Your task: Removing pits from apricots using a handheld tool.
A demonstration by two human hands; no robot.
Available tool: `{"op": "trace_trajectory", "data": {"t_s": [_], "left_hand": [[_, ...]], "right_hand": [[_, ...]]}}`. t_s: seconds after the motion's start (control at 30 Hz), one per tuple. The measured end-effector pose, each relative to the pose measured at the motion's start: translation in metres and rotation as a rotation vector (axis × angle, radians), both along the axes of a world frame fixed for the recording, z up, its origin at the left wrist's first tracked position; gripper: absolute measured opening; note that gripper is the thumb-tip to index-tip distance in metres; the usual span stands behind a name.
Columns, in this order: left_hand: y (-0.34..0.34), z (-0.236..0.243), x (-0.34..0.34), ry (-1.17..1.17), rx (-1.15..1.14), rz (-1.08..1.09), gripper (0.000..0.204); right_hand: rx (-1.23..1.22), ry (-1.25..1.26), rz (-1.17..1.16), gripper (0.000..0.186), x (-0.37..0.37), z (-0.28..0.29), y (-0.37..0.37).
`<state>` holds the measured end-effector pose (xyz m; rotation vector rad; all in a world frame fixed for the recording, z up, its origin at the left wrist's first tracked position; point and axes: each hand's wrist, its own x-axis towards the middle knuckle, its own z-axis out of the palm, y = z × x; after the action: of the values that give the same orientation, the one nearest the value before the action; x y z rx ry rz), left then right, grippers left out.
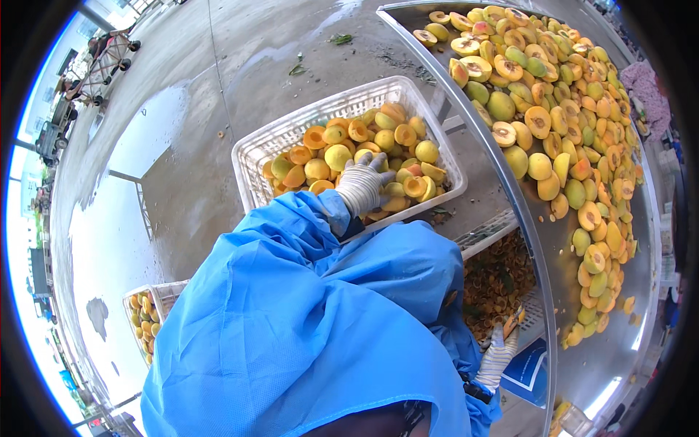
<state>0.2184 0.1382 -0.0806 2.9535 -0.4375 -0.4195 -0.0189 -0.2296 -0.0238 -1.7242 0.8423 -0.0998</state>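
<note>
My left hand, in a striped white glove with greyish fingertips, rests with fingers spread on halved yellow peaches in a white slatted plastic crate. Many of these halves show orange hollows where the pit was. My right hand, in a similar glove, is low at the right, beside the metal table's near edge. Its fingers close round a small orange-brown thing, too small and partly covered to name. Both arms are in loose blue sleeves.
A metal-rimmed table at the right bears a heap of halved peaches, some with pits. Below its edge sits a crate of brown pits and scraps. Another peach crate stands at left. The concrete floor has wet patches.
</note>
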Motion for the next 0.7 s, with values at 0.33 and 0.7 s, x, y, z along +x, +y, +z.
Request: {"op": "trace_trajectory", "data": {"t_s": [0.33, 0.7], "left_hand": [[0.096, -0.009, -0.033, -0.050, 0.138, 0.284, 0.050], [0.204, -0.042, -0.045, 0.131, -0.088, 0.819, 0.066]], "right_hand": [[0.031, -0.035, 0.022, 0.051, -0.021, -0.001, -0.004], [-0.063, -0.017, 0.093, 0.044, -0.007, -0.003, 0.000]]}}
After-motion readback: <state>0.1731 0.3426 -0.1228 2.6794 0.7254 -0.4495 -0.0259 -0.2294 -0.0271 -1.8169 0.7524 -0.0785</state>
